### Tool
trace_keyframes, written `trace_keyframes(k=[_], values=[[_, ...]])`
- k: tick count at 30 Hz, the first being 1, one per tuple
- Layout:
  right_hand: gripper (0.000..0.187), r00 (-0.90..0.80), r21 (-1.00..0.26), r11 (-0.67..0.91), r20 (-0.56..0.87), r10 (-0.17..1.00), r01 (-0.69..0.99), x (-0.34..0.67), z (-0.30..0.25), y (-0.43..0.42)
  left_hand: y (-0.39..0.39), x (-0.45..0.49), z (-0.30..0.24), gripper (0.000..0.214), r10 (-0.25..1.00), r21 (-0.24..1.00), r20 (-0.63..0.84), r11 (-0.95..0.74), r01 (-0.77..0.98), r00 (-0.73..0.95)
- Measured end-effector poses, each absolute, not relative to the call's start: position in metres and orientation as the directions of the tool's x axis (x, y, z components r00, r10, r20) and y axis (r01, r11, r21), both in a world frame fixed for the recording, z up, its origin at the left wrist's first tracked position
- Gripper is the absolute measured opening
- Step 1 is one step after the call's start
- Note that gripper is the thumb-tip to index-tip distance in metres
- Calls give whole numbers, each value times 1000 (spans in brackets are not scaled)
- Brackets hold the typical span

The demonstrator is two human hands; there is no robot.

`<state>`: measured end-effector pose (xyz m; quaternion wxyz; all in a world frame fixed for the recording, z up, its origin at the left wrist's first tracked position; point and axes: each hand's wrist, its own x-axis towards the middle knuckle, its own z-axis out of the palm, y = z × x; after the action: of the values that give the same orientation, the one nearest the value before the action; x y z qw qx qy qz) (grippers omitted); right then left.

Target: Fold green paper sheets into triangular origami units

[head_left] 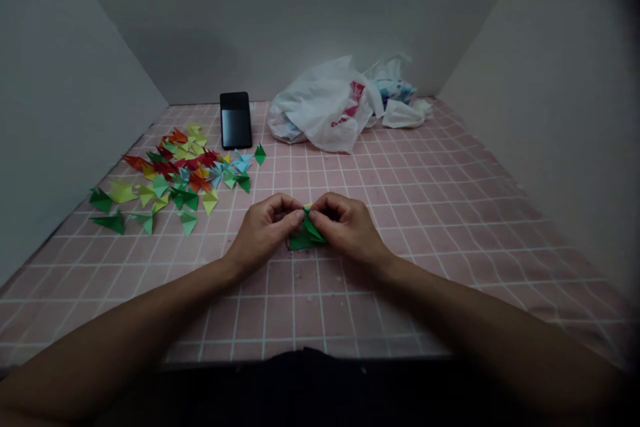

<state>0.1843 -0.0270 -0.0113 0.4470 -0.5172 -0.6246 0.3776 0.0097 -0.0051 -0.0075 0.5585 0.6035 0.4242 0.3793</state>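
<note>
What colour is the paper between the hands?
The paper is green, with a sliver of yellow on top; best seen in the head view.

two hands (263, 230), one folded green paper (300, 239), one smartphone (236, 120)

- The folded green paper (305, 237) is partly hidden by the left hand (263, 230) and right hand (347, 227); its folds cannot be told.
- The left forearm (125, 320) and right forearm (475, 320) run off the picture's edges.
- Printing on the white plastic bag (320, 107) is unreadable.
- The specks (305, 273) on the pink grid mat (400, 180) are too small to identify.
</note>
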Motion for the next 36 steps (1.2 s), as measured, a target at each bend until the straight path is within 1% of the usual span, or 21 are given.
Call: trace_keyframes(k=[11,14,20,25,31,36], values=[[12,-79,-935,199,183,980,294,182,-13,-29,-7,11,-7,18,946,985,30,-82,149,323],[11,-98,-954,173,153,983,244,183,-13,-27,-7,10,-7,18,956,978,57,-111,175,286],[17,-154,-988,87,67,986,128,185,-14,-24,-7,9,-6,14,965,948,130,-189,256,230],[16,-162,-989,70,49,986,127,185,-15,-23,-9,9,-5,12,958,930,170,-233,283,232],[17,-157,-991,62,43,987,119,185,-16,-22,-9,8,-7,12,958,940,158,-220,260,240],[16,-143,-984,86,63,988,155,184,-16,-23,-6,9,-7,12,950,944,159,-226,242,268]])
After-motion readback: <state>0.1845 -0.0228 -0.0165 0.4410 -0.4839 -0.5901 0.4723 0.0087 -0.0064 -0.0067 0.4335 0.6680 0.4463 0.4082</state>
